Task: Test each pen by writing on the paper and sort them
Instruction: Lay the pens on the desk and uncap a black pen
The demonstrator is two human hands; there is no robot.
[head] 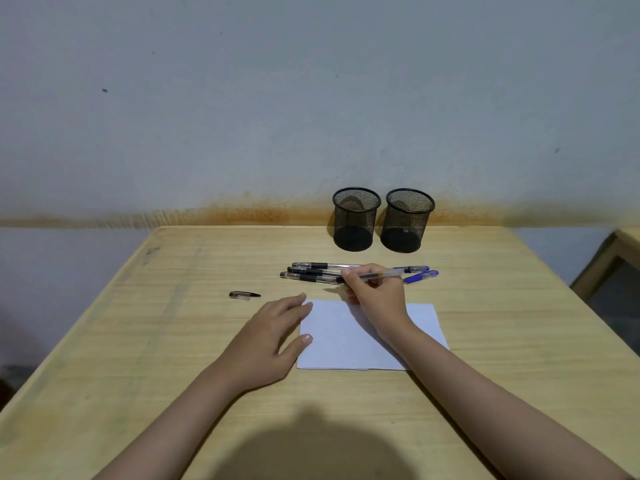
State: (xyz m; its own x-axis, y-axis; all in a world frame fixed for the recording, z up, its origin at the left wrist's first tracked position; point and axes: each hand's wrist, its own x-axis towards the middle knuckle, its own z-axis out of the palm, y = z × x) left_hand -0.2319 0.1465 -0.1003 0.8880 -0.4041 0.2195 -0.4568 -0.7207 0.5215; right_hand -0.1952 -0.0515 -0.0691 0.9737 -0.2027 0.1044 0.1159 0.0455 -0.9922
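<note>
I sit at a light wooden table point(138, 341) with visible grain. It stands against a pale grey-blue painted wall point(277, 98) marked by an orange-brown stain band point(242, 213) along the table's far edge. A wooden-framed furniture piece point(613, 271) stands at right.

A single head-worn view looks forward and down from above the near edge of the wooden table point(138, 341), facing the wall behind it. The table fills the lower half, close beneath the camera, both forearms entering from below
</note>
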